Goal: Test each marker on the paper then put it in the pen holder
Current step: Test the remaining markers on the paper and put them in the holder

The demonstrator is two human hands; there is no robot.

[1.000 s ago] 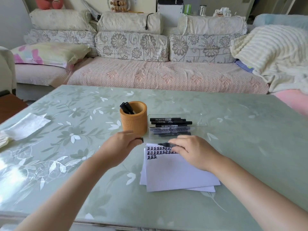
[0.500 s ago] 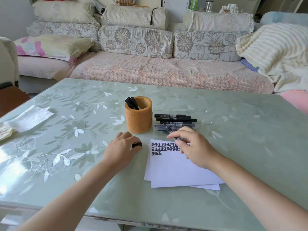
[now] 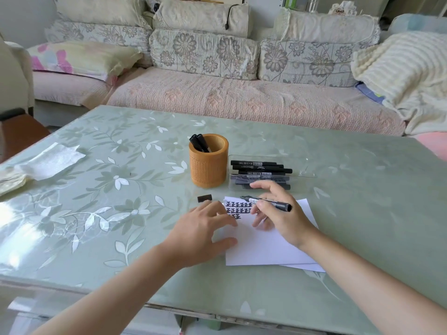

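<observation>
Head view: right hand (image 3: 283, 213) pinches an uncapped black marker (image 3: 268, 202) over marked white paper (image 3: 266, 247), left hand (image 3: 200, 233) resting flat, fingers loose (black cap (image 3: 204, 198) nearby); two markers (image 3: 199, 142) stand in the orange cylindrical pen holder (image 3: 208, 165), and spare markers (image 3: 258, 166) wait in a clear plastic tray (image 3: 307, 175).

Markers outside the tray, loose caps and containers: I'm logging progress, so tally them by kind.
Markers: 3, 2 in the pen holder, 1 in the right hand
Loose caps: 1
Containers: 2, pen holder and clear tray
Total: 6
</observation>
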